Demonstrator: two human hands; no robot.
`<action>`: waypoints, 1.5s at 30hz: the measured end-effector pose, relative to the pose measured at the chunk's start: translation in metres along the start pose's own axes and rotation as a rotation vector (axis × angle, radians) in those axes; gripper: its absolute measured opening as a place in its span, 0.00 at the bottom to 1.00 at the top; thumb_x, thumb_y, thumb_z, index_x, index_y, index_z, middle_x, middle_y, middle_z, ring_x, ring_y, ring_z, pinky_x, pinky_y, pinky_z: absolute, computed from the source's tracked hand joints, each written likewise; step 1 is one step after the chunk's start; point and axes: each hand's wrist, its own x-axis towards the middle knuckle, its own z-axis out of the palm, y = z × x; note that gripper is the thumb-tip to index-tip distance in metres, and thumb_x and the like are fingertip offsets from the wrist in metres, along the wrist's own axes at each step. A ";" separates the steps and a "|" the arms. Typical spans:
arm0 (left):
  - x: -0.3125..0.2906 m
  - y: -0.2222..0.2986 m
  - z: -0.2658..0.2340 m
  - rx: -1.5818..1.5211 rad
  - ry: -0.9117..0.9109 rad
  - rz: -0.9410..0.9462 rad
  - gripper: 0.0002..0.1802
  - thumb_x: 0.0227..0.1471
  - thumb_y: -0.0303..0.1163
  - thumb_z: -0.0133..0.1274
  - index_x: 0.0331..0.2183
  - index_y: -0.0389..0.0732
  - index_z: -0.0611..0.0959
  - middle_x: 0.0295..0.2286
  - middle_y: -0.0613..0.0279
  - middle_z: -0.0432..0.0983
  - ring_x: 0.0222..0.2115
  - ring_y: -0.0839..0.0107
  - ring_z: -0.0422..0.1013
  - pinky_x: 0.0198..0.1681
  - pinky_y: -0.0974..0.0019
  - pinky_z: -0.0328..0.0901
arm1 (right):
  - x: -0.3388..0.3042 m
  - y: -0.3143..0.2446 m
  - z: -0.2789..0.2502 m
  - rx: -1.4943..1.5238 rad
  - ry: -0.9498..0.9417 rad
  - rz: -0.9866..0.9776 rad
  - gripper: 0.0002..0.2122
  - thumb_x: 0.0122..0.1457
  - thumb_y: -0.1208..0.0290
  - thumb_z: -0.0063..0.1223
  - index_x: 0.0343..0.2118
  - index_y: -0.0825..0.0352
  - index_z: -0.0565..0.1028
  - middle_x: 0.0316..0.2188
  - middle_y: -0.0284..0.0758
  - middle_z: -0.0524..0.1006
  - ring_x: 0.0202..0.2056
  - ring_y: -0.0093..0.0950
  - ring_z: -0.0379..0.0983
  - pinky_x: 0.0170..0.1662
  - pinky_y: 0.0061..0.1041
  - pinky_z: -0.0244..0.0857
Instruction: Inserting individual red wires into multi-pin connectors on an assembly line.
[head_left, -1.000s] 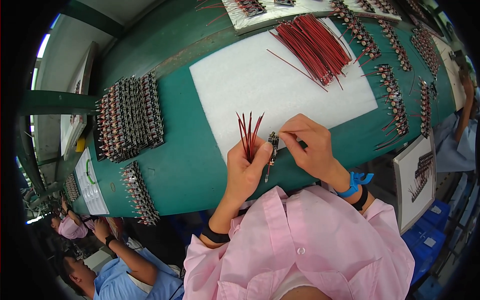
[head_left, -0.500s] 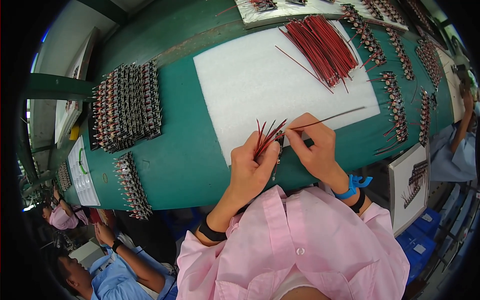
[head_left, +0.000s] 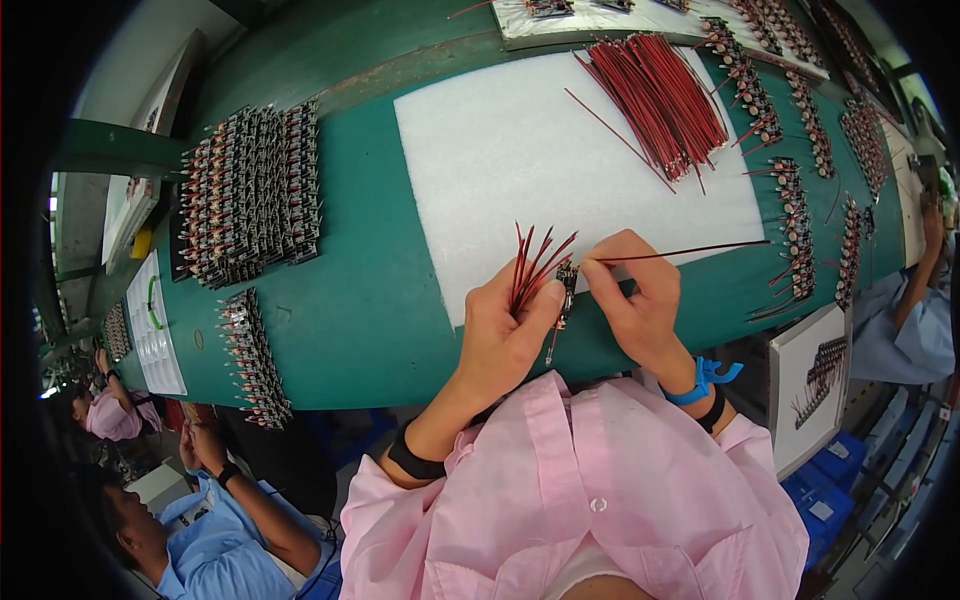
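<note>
My left hand (head_left: 503, 328) is closed around a small bunch of red and black wires (head_left: 534, 268), whose loose ends fan out above the fingers. Between its thumb and fingers sits a narrow dark circuit board (head_left: 566, 291), with a thin lead hanging from its lower end. Just right of the board, my right hand (head_left: 640, 305) pinches one dark wire (head_left: 690, 250) near its end. The rest of that wire runs off to the right over the white foam sheet (head_left: 490, 160). Whether the pinched end touches the board is too small to tell.
A heap of red and black wires (head_left: 655, 105) lies on the foam. Stacked circuit boards (head_left: 250, 195) and a shorter row (head_left: 254, 358) stand left on the green table (head_left: 365, 300). More board rows (head_left: 795, 230) line the right. Co-workers (head_left: 225, 535) sit at left and far right.
The wire in my right hand has swung lower at its near part and now lies almost level. The board shows more between my hands. The whole view has shifted slightly.
</note>
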 end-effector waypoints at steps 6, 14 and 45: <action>-0.001 0.004 0.000 0.050 -0.019 -0.027 0.07 0.46 0.25 0.45 0.19 0.35 0.68 0.13 0.69 0.64 0.14 0.85 0.58 0.17 0.80 0.53 | 0.001 -0.001 -0.002 0.021 -0.020 0.046 0.01 0.43 0.84 0.47 0.21 0.73 0.68 0.18 0.34 0.68 0.19 0.19 0.62 0.22 0.14 0.56; -0.001 0.004 0.001 0.024 -0.013 -0.033 0.07 0.46 0.24 0.44 0.19 0.35 0.68 0.14 0.70 0.64 0.14 0.86 0.58 0.17 0.80 0.53 | 0.001 0.001 -0.001 0.014 -0.011 -0.053 0.03 0.41 0.86 0.48 0.21 0.73 0.69 0.19 0.34 0.68 0.19 0.20 0.63 0.21 0.15 0.56; 0.002 0.007 -0.004 -0.122 0.016 -0.104 0.09 0.44 0.27 0.47 0.17 0.38 0.69 0.12 0.73 0.61 0.12 0.88 0.52 0.14 0.81 0.47 | 0.015 -0.004 -0.011 0.134 -0.200 0.250 0.03 0.45 0.79 0.47 0.20 0.72 0.68 0.15 0.29 0.67 0.18 0.15 0.59 0.21 0.15 0.53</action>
